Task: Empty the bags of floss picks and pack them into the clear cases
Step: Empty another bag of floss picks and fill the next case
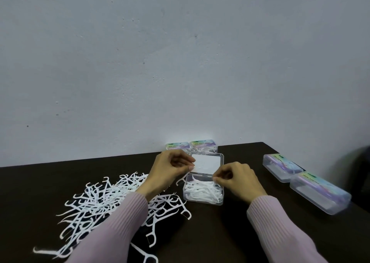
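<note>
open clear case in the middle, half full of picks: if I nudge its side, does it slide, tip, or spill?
Probably slides: the open clear case is low, flat-bottomed and looks light on the smooth dark table. Tipping seems unlikely, though the raised lid adds some weight at the back. The picks inside lie loose, so a sharp shove might jostle some out.

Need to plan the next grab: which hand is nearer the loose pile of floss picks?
Left. The left hand hovers at the loose pile's far right edge; the right hand is beyond the open clear case.
</note>
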A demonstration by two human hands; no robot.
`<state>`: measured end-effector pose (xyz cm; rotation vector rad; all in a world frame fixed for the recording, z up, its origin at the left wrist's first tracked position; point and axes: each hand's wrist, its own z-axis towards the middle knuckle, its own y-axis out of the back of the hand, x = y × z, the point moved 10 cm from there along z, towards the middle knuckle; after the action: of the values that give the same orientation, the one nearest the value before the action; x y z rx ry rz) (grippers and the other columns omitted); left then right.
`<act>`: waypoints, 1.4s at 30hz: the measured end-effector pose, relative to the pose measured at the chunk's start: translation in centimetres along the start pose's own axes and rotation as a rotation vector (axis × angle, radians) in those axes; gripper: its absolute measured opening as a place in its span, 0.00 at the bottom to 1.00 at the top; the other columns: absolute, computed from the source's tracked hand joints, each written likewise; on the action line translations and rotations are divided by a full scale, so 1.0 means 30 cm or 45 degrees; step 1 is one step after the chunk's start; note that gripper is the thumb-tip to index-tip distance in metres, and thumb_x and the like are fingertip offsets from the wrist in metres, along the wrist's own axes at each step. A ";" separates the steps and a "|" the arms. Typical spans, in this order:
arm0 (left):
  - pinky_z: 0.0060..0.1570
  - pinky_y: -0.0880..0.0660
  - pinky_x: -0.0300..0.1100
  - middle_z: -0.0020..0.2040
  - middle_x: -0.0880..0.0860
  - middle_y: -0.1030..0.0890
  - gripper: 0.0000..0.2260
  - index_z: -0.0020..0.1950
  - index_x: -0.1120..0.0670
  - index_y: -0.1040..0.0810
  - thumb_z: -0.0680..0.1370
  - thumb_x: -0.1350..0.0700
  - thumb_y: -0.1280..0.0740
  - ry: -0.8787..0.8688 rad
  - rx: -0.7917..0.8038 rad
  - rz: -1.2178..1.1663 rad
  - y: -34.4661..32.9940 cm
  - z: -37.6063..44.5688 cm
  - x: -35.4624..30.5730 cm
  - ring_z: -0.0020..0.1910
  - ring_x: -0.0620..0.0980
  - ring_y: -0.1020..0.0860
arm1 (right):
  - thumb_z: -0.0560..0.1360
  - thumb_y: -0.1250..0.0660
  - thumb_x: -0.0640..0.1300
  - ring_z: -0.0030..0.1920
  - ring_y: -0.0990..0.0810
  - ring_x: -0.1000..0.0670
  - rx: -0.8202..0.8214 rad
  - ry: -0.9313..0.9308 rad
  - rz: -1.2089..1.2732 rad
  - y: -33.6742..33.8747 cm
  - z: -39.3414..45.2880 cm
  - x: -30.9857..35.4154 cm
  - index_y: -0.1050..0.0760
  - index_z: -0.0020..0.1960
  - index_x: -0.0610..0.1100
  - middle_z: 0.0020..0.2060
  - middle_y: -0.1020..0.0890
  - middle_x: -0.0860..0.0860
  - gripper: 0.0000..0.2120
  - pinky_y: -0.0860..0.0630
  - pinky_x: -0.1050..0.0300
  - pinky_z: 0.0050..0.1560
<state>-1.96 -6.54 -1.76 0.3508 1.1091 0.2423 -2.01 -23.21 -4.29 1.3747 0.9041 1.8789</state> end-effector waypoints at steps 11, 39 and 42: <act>0.48 0.21 0.38 0.41 0.49 0.16 0.06 0.44 0.53 0.17 0.71 0.64 0.27 -0.103 -0.099 0.050 0.042 0.010 -0.066 0.43 0.45 0.18 | 0.69 0.31 0.60 0.47 0.23 0.58 0.092 0.090 -0.196 -0.021 -0.017 0.056 0.24 0.46 0.55 0.39 0.19 0.58 0.11 0.39 0.52 0.63; 0.41 0.24 0.31 0.40 0.52 0.16 0.07 0.44 0.58 0.19 0.69 0.67 0.27 0.150 -0.085 -0.332 -0.070 -0.013 0.040 0.39 0.42 0.18 | 0.73 0.33 0.35 0.41 0.22 0.56 -0.349 0.120 0.523 0.113 -0.018 0.032 0.28 0.53 0.49 0.42 0.22 0.54 0.13 0.23 0.68 0.40; 0.42 0.23 0.34 0.39 0.51 0.16 0.07 0.43 0.55 0.18 0.69 0.64 0.26 0.150 -0.078 -0.220 -0.090 -0.018 0.064 0.40 0.45 0.18 | 0.73 0.31 0.39 0.41 0.24 0.58 -0.187 0.094 0.280 0.053 -0.003 0.025 0.27 0.51 0.51 0.44 0.23 0.52 0.11 0.26 0.68 0.41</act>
<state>-1.59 -8.24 -4.62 0.1861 1.2380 0.1449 -2.43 -23.51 -2.58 1.3685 0.6561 2.1275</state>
